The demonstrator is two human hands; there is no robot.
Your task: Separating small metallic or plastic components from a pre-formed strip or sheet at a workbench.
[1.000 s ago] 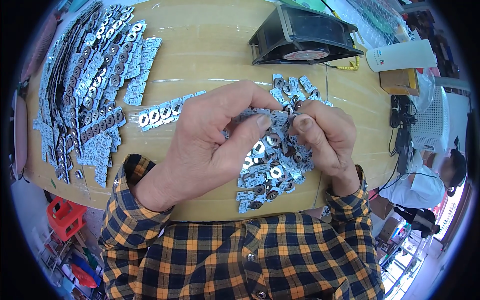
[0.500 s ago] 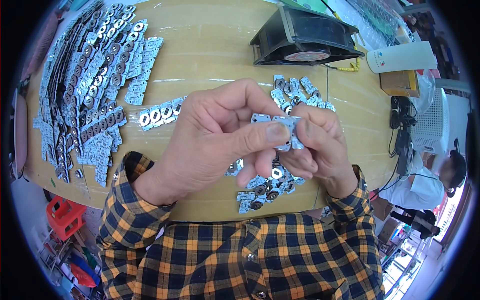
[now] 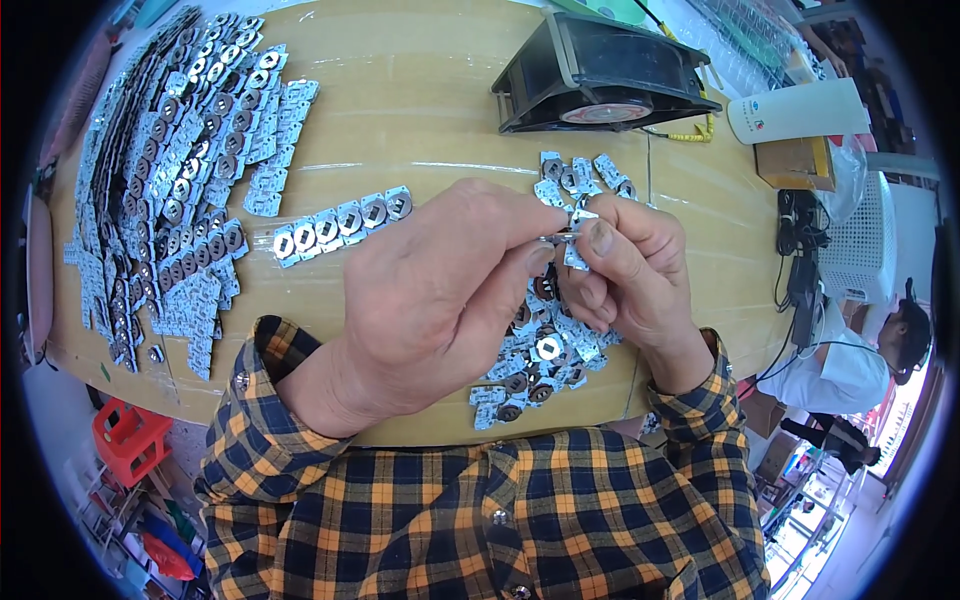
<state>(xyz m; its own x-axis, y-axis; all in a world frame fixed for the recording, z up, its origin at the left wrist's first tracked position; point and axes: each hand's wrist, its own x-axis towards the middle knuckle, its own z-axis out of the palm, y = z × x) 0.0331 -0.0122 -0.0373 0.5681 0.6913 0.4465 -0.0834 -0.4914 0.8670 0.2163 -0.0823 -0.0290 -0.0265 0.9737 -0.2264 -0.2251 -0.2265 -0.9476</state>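
Note:
Close together above the table, my left hand (image 3: 430, 290) and my right hand (image 3: 635, 265) both pinch a small circuit board (image 3: 577, 255) between thumb and fingers. The board is turned nearly edge-on, and my fingertips hide much of it. Whether it is one board or two joined pieces, I cannot tell. Under my hands lies a loose pile of small circuit boards (image 3: 545, 350), several with round metal parts on them. More loose boards (image 3: 570, 177) lie just beyond my right hand. Left of my hands rests a joined strip of circuit boards (image 3: 345, 222) with round metal discs.
Many stacked board strips (image 3: 180, 170) cover the table's left side. At the back stands a black fan (image 3: 605, 75). A white cup-like cylinder (image 3: 798, 112), a small cardboard box (image 3: 795, 163), black cables (image 3: 800, 240) and a white basket (image 3: 860, 240) are at right. A person (image 3: 860, 360) is beyond.
The board between my hands has turned from face-up to nearly edge-on. My left hand has rolled over, knuckles up, and more of the strip beside it now shows.

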